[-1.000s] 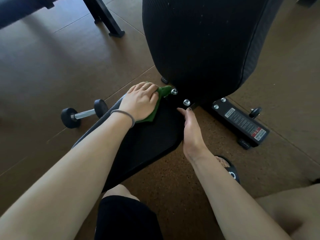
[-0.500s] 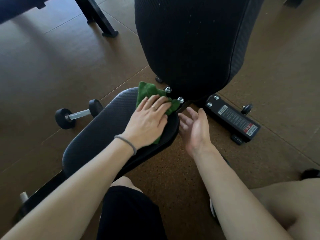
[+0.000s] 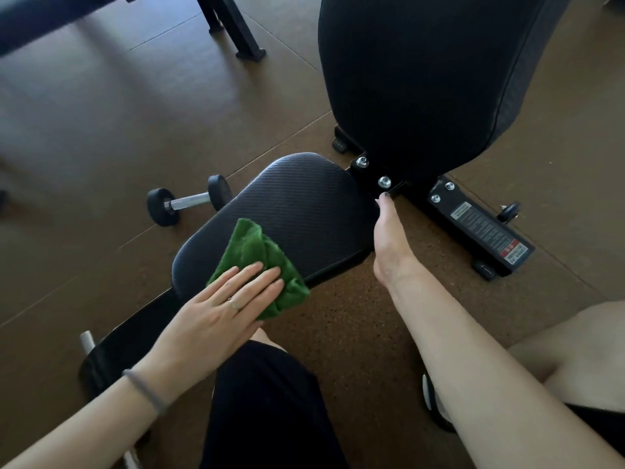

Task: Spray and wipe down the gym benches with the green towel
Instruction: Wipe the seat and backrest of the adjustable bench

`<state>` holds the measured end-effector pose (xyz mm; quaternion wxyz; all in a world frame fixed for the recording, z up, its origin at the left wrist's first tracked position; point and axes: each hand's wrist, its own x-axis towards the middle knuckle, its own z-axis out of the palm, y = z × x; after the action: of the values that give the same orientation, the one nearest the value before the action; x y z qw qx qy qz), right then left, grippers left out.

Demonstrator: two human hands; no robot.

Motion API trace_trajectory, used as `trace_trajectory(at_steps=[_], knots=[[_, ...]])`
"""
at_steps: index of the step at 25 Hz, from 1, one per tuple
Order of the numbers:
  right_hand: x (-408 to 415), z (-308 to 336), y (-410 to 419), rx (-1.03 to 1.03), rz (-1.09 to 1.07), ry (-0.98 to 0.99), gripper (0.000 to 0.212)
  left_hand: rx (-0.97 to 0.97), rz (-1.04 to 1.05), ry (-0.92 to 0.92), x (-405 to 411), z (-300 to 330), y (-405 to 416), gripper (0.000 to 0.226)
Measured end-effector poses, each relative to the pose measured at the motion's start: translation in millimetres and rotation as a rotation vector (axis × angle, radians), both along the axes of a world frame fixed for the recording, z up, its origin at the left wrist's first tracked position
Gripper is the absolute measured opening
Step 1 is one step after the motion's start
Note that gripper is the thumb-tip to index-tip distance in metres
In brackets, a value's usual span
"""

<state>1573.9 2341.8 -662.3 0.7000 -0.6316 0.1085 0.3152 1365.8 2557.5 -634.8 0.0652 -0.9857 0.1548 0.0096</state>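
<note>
Step in hand, by the look of it: wiping the seat (image 3: pixel 304 198).

1. Note the towel (image 3: pixel 260 262): bunched, lying on the near part of the seat, close to its right edge, with one corner overhanging that edge.
2. Note the left hand (image 3: pixel 216 309): laid flat on the towel, fingers straight and together, pressing and not gripping. Work with that flat palm; it spreads the load over the cloth.
3. Note the right hand (image 3: pixel 389 245): set against the right edge of the seat, fingers out straight toward the bracket (image 3: pixel 372 174), clasping nothing. Use it to steady the seat against the wiping force.
4. Unfold the towel before the next pass. A bunched cloth likely covers a narrow strip only.
5. Wipe in overlapping straight passes from the bracket end toward the near end. Cover the far, bare part of the seat, which appears unwiped.
6. Run the cloth over the rounded side edges as well.
7. Mind the bolts (image 3: pixel 384 181) on the bracket: possible snag for the cloth and for fingertips.
8. Press firmly; the textured cover probably holds moisture in its grain.
9. Treat the backrest (image 3: pixel 422 79) as a separate surface, to be done after the seat.
10. Avoid the dumbbell (image 3: pixel 189 204) on the floor, left of the seat, when shifting position.
</note>
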Motion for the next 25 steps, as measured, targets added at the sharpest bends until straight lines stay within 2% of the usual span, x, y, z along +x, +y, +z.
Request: trace_trajectory(at_steps=[3,9,11,14,20,22,25], knots=[[4.5,-5.8,-5.5,0.096,0.014,0.017,0.066,0.001,0.02,-0.056,6.5,-1.4,-8.0,0.057],[18.4,-5.6,-22.2,0.23,0.017,0.138,0.064,-0.014,-0.088,-0.029,115.8,-16.6,-94.3,0.063],[29.2,-4.0,-36.1,0.234,0.078,0.164,0.068,-0.018,-0.098,-0.011,136.2,-17.6,-111.0,0.062],[32.1,-2.0,-41.8,0.132,0.091,0.148,0.065,-0.005,-0.087,-0.038,123.6,-15.9,-104.1,0.064],[15.5,-1.1,-23.2,0.009,0.168,-0.046,0.048,0.103,-0.105,-0.067,32.3,-2.9,-30.6,0.074],[14.3,-4.1,-19.0,0.004,0.194,-0.042,0.054,0.096,-0.074,-0.065,39.6,-8.2,-35.8,0.066],[20.4,-6.2,-15.7,0.042,0.18,0.007,0.056,0.01,-0.016,-0.057,91.7,-14.0,-74.7,0.062]])
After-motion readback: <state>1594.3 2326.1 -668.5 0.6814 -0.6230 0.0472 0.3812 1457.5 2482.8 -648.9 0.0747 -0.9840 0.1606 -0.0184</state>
